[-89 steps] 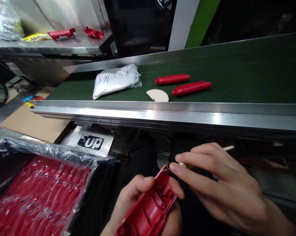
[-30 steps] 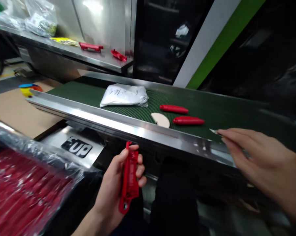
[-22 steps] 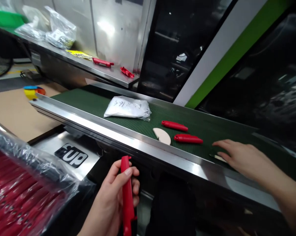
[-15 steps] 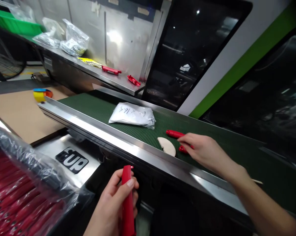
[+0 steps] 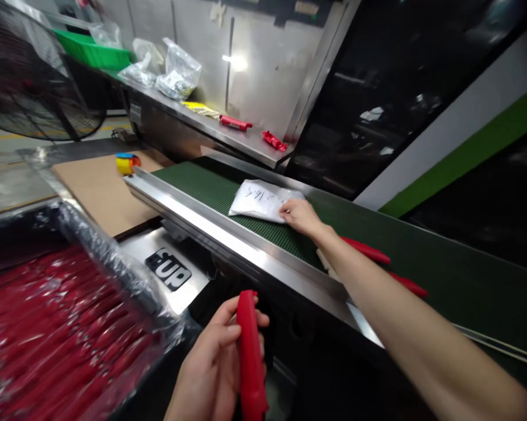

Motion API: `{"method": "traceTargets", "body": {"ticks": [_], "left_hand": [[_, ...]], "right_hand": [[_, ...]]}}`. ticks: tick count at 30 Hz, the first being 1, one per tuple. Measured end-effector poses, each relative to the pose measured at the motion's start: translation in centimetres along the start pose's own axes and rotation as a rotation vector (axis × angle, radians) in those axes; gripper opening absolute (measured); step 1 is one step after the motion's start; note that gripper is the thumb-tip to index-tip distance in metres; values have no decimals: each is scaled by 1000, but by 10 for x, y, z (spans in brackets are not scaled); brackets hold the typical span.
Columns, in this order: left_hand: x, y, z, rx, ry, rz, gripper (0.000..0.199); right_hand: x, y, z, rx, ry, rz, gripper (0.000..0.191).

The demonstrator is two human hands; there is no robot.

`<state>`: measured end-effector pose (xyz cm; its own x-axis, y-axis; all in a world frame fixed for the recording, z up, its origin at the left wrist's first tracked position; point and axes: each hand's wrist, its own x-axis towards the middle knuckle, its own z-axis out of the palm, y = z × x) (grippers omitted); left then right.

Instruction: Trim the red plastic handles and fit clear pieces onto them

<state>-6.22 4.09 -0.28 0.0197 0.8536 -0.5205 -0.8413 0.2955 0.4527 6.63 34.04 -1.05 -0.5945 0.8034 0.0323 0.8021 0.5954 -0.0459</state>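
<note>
Low in the middle of the frame, the left hand (image 5: 213,374) is closed around a long red plastic part (image 5: 249,356), held on edge with its upper end pointing up toward the steel rail (image 5: 228,234) of the conveyor; thumb and fingers wrap its sides. Across the centre, the right hand (image 5: 299,215) reaches over the rail onto the green belt (image 5: 456,275), its fingers resting on the near right corner of a white plastic bag (image 5: 261,199) with handwriting on it; whether the fingers pinch the bag or only lie on it cannot be told. Just right of that forearm, two red tubes (image 5: 365,249) lie on the belt, partly hidden behind the arm, and a sliver of a pale flat piece (image 5: 322,260) shows beside the arm's edge. At lower left, a black bin lined with clear plastic film (image 5: 114,263) holds rows of red parts (image 5: 57,327). Toward the upper centre, a steel worktop (image 5: 246,143) carries two more red pieces (image 5: 235,122), a yellow packet and clear bags of small hardware (image 5: 178,76), with a green tray (image 5: 94,54) behind. At upper left stands a fan (image 5: 31,76), and a roll of tape (image 5: 127,162) sits on brown cardboard (image 5: 101,193).
</note>
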Motion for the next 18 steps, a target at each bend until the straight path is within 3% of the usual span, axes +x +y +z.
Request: {"method": "traceTargets", "body": {"ticks": [9, 13, 18], "left_hand": [[-2, -4, -17, 21, -75, 79, 25], [-2, -1, -24, 48, -73, 82, 26], [-4, 1, -30, 46, -162, 37, 25]], "right_hand": [[-8, 8, -6, -45, 73, 84, 13], [-18, 7, -12, -44, 158, 72, 26], [-34, 0, -20, -2, 217, -3, 31]]}}
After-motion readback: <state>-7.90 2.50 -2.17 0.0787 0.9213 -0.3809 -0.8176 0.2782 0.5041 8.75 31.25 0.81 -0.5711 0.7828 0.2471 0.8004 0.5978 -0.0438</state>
